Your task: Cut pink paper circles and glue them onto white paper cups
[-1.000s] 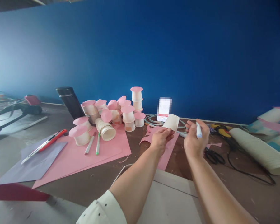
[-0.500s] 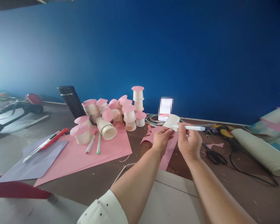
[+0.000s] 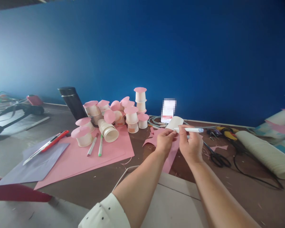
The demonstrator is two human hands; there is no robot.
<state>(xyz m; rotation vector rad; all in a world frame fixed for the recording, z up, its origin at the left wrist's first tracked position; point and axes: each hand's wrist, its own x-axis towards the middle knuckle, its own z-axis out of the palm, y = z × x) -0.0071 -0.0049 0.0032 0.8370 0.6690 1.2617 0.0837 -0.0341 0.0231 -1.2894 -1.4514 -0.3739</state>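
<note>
Hold left hand (image 3: 165, 139) and right hand (image 3: 191, 144) close together over the table (image 3: 85, 185), pinching a tilted white paper cup (image 3: 177, 122) in the left and clamping the right around a white marker (image 3: 191, 129). Point the marker's tip at the cup's near edge; cannot tell whether it is touching. Have the cup just in front of a phone (image 3: 168, 109), right of centre.

From the left, see a red-handled cutter (image 3: 48, 145) lying across greyish-purple paper (image 3: 45, 169), partly overlapping pink sheets (image 3: 80, 166). Behind these, see a black bottle (image 3: 72, 103). On the pink sheets, find two thin pens (image 3: 100, 145) beside a nested row of cups (image 3: 108, 131) lying on its side, near a cluster of cups topped with pink discs (image 3: 83, 137), some upright, some tipped, some stacked. Next, find coiled cables (image 3: 153, 120) by the phone, its screen blurred, and pink scraps (image 3: 154, 137) by the hands. Right of the hands, see black scissors (image 3: 218, 159), a yellow-and-black tool (image 3: 229, 133) and a long stack of cups (image 3: 263, 153) lying down. Behind everything, see a blue wall (image 3: 156, 53).
</note>
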